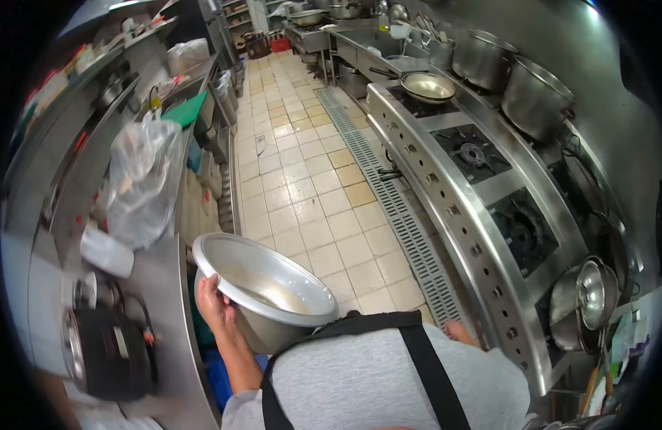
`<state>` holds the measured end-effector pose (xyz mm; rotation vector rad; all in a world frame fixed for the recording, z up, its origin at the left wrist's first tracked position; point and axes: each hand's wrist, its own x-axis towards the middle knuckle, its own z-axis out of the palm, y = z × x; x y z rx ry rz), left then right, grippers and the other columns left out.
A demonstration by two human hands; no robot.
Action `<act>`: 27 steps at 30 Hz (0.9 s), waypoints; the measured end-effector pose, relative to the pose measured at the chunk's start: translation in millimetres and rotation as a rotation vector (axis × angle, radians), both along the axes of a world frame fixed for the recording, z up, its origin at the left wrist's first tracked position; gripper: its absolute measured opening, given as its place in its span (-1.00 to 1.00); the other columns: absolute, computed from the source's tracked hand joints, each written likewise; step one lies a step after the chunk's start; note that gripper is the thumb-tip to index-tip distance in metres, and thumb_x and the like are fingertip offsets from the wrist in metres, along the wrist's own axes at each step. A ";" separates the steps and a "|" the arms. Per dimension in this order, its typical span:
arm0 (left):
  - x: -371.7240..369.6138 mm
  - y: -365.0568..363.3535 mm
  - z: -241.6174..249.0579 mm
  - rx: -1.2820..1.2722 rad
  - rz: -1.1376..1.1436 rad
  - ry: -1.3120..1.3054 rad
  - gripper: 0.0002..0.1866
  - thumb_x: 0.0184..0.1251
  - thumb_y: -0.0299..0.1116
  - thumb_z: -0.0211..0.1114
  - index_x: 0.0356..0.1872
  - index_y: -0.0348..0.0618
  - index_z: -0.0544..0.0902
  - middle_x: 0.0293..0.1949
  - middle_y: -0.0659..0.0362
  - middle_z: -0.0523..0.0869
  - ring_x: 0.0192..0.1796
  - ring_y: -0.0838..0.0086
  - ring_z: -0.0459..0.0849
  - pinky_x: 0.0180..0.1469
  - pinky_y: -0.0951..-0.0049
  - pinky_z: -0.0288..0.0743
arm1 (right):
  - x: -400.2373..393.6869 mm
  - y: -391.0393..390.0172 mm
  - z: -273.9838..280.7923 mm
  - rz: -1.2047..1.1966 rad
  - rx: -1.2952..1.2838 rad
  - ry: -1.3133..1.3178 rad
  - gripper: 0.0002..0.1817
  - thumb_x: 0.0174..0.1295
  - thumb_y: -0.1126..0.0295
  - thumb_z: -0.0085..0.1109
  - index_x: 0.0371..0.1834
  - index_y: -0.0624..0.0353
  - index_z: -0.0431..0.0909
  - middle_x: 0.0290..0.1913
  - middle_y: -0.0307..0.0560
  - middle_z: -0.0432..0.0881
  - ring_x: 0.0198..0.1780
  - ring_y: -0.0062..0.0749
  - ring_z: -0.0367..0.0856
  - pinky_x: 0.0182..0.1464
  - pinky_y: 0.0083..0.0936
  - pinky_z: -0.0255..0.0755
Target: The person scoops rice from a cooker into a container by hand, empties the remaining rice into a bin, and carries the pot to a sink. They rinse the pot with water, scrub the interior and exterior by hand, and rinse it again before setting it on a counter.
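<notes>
A large, deep aluminium basin (274,326) is tilted against the front of my body. Some cloudy liquid or wet residue lies in its bottom. My left hand (215,301) grips its rim at the left side, fingers wrapped over the edge. Down at my right side, my right hand (458,332) shows only in part beside my shirt, near the front of the steel stove (445,179). Its fingers are mostly hidden, so whether it holds anything cannot be seen.
A tiled floor (295,172) with a drain grate (374,179) runs ahead. On the stove are a frying pan (428,87), large pots (535,100) and ladles (596,294). The left counter holds a plastic bag (141,179), a green board (184,110) and a black appliance (112,351).
</notes>
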<state>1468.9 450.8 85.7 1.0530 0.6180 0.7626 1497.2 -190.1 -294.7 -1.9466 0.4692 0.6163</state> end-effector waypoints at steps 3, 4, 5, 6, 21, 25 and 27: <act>74.6 48.9 1.5 -0.029 0.042 -0.023 -0.89 0.14 -0.50 0.15 -0.49 -0.10 0.39 -0.57 0.28 0.48 -0.71 0.67 0.35 -0.79 0.71 0.11 | 203.0 122.9 26.9 0.588 -0.389 -0.065 -0.70 0.12 0.19 -0.01 -0.48 0.24 0.50 -0.56 0.08 0.50 -0.50 -0.14 0.56 -0.49 -0.12 0.43; 100.4 66.2 -0.2 -0.028 0.018 -0.050 -0.89 0.14 -0.50 0.15 -0.49 -0.10 0.39 -0.56 0.27 0.49 -0.71 0.67 0.36 -0.79 0.71 0.11 | 273.4 149.2 -9.7 0.979 -0.608 -0.458 -0.67 0.11 0.17 0.01 -0.38 0.27 0.52 -0.43 0.17 0.58 -0.34 0.01 0.59 -0.31 -0.14 0.47; 126.9 83.3 -0.6 -0.023 -0.001 -0.082 -0.89 0.14 -0.51 0.15 -0.49 -0.10 0.39 -0.56 0.27 0.49 -0.71 0.67 0.36 -0.79 0.71 0.11 | 315.6 211.0 58.3 0.784 -0.569 -0.435 -0.69 0.13 0.17 0.00 -0.34 0.23 0.54 -0.27 0.16 0.62 -0.24 0.06 0.57 -0.20 -0.21 0.44; 156.3 95.8 4.9 -0.038 -0.008 -0.083 -0.89 0.14 -0.51 0.15 -0.47 -0.10 0.39 -0.55 0.25 0.50 -0.71 0.66 0.36 -0.80 0.71 0.11 | 355.9 262.6 111.0 0.741 -0.492 -0.474 -0.68 0.18 0.16 -0.03 -0.34 0.23 0.53 -0.26 0.11 0.62 -0.23 0.06 0.57 -0.17 -0.20 0.43; 630.5 359.5 2.0 -0.174 -0.194 0.052 -0.89 0.18 -0.44 0.15 -0.48 -0.10 0.39 -0.54 0.26 0.48 -0.70 0.62 0.36 -0.79 0.67 0.10 | 497.2 404.3 52.1 0.360 -0.437 0.442 -0.70 0.02 0.35 0.01 -0.23 0.25 0.59 -0.30 0.13 0.63 -0.46 -0.19 0.63 -0.38 -0.22 0.47; 748.1 426.4 -4.2 -0.181 -0.222 0.036 -0.91 0.22 -0.41 0.14 -0.44 -0.11 0.42 -0.48 0.25 0.53 -0.65 0.63 0.42 -0.82 0.68 0.08 | 594.3 422.3 17.6 0.285 -0.456 0.406 -0.72 0.06 0.28 0.03 -0.32 0.24 0.61 -0.40 0.12 0.63 -0.45 -0.19 0.65 -0.41 -0.25 0.48; 806.8 459.8 -6.8 -0.119 -0.226 0.013 -0.93 0.22 -0.43 0.13 -0.40 -0.12 0.43 -0.45 0.24 0.55 -0.64 0.63 0.44 -0.81 0.69 0.11 | 686.5 446.0 2.6 0.364 -0.515 0.288 -0.72 0.08 0.25 0.04 -0.36 0.24 0.62 -0.45 0.12 0.63 -0.45 -0.19 0.66 -0.42 -0.27 0.48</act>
